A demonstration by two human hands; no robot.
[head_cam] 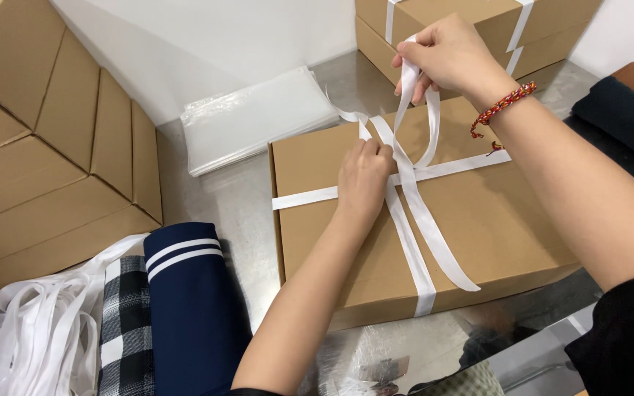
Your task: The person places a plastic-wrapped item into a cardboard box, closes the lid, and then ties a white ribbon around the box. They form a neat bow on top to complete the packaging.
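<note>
A flat brown cardboard box lies on a shiny metal table, crossed by a white ribbon. My left hand presses down and pinches the ribbon where the bands cross at the box's middle. My right hand, with a red braided bracelet on the wrist, is raised above the far edge and holds up a loop of the same ribbon. A loose ribbon tail runs toward the near right of the lid.
Stacked brown boxes stand at left, and ribbon-tied boxes at the back. A pile of clear plastic bags lies behind. Folded navy and checked clothes and loose white ribbon sit near left. Dark fabric lies right.
</note>
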